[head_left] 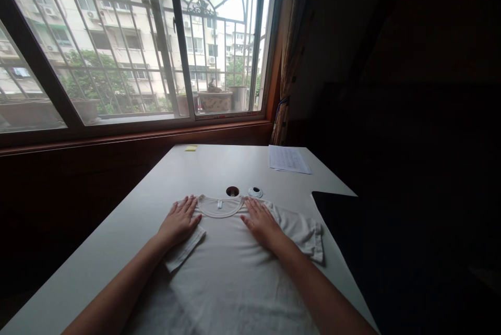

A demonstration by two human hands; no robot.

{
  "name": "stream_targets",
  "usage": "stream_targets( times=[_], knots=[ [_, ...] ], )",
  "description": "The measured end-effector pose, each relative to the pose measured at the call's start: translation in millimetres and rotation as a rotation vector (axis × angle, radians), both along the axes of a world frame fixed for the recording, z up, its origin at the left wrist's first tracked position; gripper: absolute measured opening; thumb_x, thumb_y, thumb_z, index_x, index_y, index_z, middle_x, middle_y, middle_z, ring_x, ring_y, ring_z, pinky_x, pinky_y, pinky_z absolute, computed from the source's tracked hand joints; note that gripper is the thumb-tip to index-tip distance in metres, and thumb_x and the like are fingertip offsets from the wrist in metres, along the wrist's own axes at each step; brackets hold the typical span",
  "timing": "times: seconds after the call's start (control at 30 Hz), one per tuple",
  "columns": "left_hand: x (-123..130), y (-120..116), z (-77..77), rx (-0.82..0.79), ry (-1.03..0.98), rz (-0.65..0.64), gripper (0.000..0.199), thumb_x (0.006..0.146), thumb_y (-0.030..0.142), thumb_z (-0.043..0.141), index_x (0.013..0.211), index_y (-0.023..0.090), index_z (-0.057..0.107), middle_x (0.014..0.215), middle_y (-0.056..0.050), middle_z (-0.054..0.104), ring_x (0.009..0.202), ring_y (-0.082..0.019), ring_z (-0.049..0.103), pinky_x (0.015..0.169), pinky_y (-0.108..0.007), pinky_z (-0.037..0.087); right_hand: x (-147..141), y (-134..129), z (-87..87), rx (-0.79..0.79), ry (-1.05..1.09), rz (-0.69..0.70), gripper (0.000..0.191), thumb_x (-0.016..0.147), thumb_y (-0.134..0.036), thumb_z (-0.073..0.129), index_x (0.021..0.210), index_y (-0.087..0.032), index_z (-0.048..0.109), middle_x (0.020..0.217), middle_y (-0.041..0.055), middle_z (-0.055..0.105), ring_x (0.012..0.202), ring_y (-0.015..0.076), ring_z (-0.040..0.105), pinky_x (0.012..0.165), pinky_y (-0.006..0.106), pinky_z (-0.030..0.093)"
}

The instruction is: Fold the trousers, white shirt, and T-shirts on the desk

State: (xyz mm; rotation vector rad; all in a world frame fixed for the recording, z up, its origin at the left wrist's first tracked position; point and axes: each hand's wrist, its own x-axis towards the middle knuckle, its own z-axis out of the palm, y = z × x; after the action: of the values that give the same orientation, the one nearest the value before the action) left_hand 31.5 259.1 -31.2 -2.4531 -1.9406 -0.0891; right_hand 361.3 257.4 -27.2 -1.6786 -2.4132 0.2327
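Note:
A white T-shirt (227, 262) lies spread on the white table, its neckline at the far end and a small label inside the collar. My left hand (180, 223) rests flat on the left shoulder, fingers stretched out beside the collar. On the opposite shoulder lies my right hand (260, 220), also flat with its fingers extended. The left sleeve is folded inward under and beside my left hand. To the right of my right hand the other sleeve (305, 233) reaches outward, somewhat wrinkled. The shirt's lower part runs out of view at the bottom.
Beyond the collar, the white table (219, 165) has a round cable hole (232, 191) and a loose round cover (255, 192). Printed sheets (289, 159) lie at the far right, a yellow sticky note (191, 148) at the far left. A dark flat shape (340, 220) borders the right edge.

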Motion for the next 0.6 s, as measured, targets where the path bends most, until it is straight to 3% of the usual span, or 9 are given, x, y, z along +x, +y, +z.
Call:
stream_targets(
  times=[0.1,0.3,0.47,0.6],
  knots=[
    [-2,1,-2.4,0.011,-0.002,-0.004,0.069,0.105,0.055,0.029,0.163,0.016,0.027,0.17,-0.011,0.021,0.159,-0.028,0.016,0.127,-0.053,0.016,32,-5,-2.9,0.045,-0.016,0.021,0.065,0.108,-0.051,0.027,0.162,-0.015,0.033,0.17,0.0104,0.023,0.158,0.0246,0.018,0.127,0.045,0.016],
    [-5,5,-3.7,0.001,-0.019,-0.014,0.072,0.105,0.057,0.028,0.163,0.015,0.026,0.17,-0.011,0.021,0.159,-0.028,0.016,0.127,-0.052,0.015,92,-8,-8.6,0.0,-0.097,-0.148,0.063,0.108,-0.051,0.023,0.162,-0.022,0.032,0.17,0.0059,0.024,0.158,0.0216,0.019,0.127,0.045,0.015],
    [-7,7,-0.1,-0.043,-0.009,-0.012,0.073,0.105,0.057,0.028,0.164,0.014,0.024,0.171,-0.011,0.018,0.159,-0.028,0.013,0.128,-0.052,0.012,98,-2,-5.8,0.009,-0.108,-0.223,0.059,0.107,-0.043,0.024,0.16,-0.019,0.038,0.169,0.0046,0.03,0.156,0.0212,0.024,0.126,0.043,0.016],
    [-7,10,4.9,-0.095,-0.015,-0.01,0.072,0.105,0.058,0.03,0.164,0.017,0.024,0.171,-0.012,0.015,0.159,-0.029,0.011,0.127,-0.053,0.014,104,-4,-1.1,0.128,-0.16,-0.3,0.057,0.105,-0.041,0.034,0.153,-0.016,0.049,0.161,0.0096,0.045,0.148,0.0263,0.037,0.124,0.043,0.02]
  ],
)
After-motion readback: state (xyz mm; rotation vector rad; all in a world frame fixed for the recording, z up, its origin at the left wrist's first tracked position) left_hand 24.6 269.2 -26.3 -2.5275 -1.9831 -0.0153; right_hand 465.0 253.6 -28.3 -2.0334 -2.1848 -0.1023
